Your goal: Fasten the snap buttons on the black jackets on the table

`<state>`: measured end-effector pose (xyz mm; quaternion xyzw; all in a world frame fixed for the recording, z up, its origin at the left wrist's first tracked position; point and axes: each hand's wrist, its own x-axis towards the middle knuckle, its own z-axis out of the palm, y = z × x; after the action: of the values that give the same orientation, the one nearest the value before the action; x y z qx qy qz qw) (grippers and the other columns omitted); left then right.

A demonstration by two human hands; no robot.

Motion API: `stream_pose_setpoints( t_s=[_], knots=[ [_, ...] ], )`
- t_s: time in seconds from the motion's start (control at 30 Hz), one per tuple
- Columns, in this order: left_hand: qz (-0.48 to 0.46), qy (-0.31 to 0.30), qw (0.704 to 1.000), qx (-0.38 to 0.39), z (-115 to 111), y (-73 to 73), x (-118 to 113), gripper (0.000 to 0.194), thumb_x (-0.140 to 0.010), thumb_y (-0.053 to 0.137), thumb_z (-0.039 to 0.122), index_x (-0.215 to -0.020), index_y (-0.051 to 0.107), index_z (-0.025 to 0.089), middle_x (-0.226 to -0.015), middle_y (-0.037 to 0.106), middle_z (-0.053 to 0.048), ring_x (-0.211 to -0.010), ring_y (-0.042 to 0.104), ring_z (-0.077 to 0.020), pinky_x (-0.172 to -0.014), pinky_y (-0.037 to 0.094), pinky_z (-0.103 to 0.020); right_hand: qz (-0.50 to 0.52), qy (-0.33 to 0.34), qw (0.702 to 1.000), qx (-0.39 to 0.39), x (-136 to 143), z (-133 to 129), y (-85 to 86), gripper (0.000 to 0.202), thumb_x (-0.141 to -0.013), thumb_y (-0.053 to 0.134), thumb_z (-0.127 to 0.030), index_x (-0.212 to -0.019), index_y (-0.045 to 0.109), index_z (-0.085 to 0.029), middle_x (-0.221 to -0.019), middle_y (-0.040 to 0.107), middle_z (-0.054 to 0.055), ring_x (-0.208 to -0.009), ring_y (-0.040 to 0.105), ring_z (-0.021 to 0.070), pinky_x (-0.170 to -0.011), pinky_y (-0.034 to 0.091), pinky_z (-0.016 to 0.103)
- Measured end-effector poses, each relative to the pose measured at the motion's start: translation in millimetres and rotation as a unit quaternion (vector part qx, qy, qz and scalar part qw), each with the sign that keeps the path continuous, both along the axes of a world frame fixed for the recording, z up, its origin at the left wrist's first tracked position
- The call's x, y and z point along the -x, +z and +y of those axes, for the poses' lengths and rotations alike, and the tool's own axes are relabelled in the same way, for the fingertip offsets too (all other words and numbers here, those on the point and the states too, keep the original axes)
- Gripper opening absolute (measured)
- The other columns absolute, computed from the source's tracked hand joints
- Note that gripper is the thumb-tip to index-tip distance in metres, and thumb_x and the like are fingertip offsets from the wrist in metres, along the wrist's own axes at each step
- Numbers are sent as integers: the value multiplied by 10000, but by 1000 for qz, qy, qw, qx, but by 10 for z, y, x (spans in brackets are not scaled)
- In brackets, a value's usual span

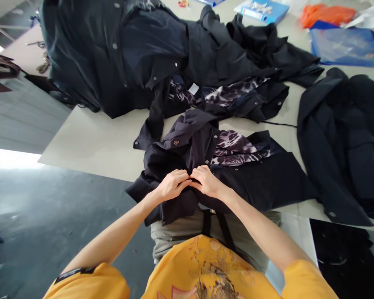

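Observation:
A black jacket [268,182] with snap buttons and a black-and-white patterned lining [233,145] lies at the front edge of the table, part of it hanging over toward my body. My left hand [174,184] is closed on the jacket's fabric near its middle. Right beside it, my right hand [205,181] pinches the same cloth, and the fingertips of both hands nearly meet. The exact bit of fabric between the fingers is hidden. A small gold-coloured mark shows on the jacket just above my left hand.
More black jackets [149,45] are heaped across the back of the pale table [90,141], and another dark garment [343,141] lies at right. A blue folder [264,10], an orange bag [327,15] and a blue plastic sleeve [345,45] sit at the far right.

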<state>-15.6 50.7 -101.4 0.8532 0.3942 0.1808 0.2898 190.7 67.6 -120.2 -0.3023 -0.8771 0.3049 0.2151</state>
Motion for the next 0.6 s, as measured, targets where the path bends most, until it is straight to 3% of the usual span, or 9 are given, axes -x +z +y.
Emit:
stream_pose_setpoints(
  t_s=[0.3, 0.6],
  knots=[
    [10, 13, 999, 43, 29, -80, -20, 322, -1037, 366, 360, -816, 522, 185, -817, 557, -29, -737, 518, -163, -750, 400, -316, 0, -11, 1000, 21, 13, 9, -44, 77, -959, 612, -221, -897, 616, -175, -857, 622, 17, -845, 539, 175, -865, 359, 333],
    [-73, 30, 994, 75, 4, -58, -76, 357, -1034, 397, 356, -737, 485, 179, -730, 496, -7, -687, 476, -146, -707, 392, -292, 57, -28, 993, 95, -16, -18, -68, 87, -947, 636, -242, -885, 622, -182, -830, 612, 5, -840, 554, 171, -863, 380, 324]
  ],
)
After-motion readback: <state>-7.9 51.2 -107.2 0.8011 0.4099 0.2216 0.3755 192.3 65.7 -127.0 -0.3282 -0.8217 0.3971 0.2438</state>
